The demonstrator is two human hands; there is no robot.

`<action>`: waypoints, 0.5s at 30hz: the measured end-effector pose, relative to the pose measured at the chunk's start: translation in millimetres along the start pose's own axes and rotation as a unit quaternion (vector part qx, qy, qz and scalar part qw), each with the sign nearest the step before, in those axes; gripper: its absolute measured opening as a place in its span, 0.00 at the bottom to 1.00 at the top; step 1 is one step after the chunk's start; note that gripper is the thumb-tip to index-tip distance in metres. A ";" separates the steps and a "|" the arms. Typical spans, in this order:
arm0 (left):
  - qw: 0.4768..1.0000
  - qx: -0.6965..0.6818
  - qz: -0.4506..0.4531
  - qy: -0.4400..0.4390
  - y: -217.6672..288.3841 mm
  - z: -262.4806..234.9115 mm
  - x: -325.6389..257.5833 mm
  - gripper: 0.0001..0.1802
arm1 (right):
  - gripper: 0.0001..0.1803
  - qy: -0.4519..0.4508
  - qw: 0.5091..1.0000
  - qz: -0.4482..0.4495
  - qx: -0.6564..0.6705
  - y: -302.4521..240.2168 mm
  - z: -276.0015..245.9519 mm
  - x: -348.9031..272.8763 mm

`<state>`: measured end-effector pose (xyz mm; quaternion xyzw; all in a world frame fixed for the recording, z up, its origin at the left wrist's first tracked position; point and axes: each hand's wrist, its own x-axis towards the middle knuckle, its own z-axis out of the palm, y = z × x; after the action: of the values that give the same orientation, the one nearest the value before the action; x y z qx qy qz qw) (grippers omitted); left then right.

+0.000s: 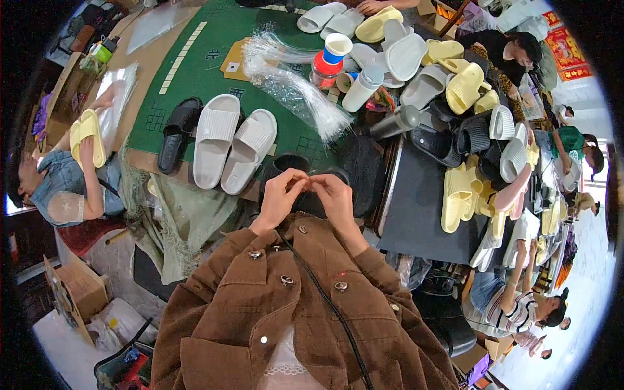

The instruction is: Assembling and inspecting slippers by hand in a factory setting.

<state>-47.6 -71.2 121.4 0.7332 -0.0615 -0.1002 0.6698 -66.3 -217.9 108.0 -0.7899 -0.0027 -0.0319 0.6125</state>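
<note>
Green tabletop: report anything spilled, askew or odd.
The clear strands look untidy: they fan loosely across the green tabletop, ends splayed, while the gray slippers nearby stand side by side. No spill is visible.

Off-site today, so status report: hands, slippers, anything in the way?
Left hand and right hand pinched close together; anything held too small to tell. Dark slippers beyond, partly hidden by hands.

Green-topped table (196,77): black slide (177,135), grey slides (212,146), clear plastic strands (276,65). Dark tabletop (416,224) alongside: yellow slides (457,195).
</note>
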 end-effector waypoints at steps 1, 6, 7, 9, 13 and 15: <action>1.000 0.000 0.000 0.000 0.7 -0.5 -0.2 0.05 | 0.06 0.000 1.000 0.000 0.000 -0.9 -0.2 0.2; 0.999 0.030 0.038 0.006 0.8 -1.3 0.4 0.05 | 0.04 0.010 0.997 -0.036 -0.068 -3.9 -0.5 2.3; 0.999 0.030 0.038 0.005 1.4 -1.7 0.6 0.05 | 0.04 0.010 0.997 -0.037 -0.068 -2.9 -1.6 2.9; 0.999 0.034 0.024 0.014 2.7 -1.9 -0.2 0.05 | 0.04 0.021 0.989 -0.097 -0.114 3.7 -7.0 2.6; 0.999 0.010 0.002 0.049 4.1 -4.7 -0.9 0.07 | 0.07 0.129 0.980 0.080 0.129 -3.5 -29.5 11.3; 0.998 0.043 0.009 0.040 -3.8 -7.7 -2.2 0.08 | 0.08 0.197 0.960 0.086 0.179 -10.5 -56.5 16.3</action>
<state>-48.1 -62.8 118.4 0.7645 -0.0456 -0.0613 0.6401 -53.1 -270.5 133.0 -0.6428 0.1801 -0.1330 0.7326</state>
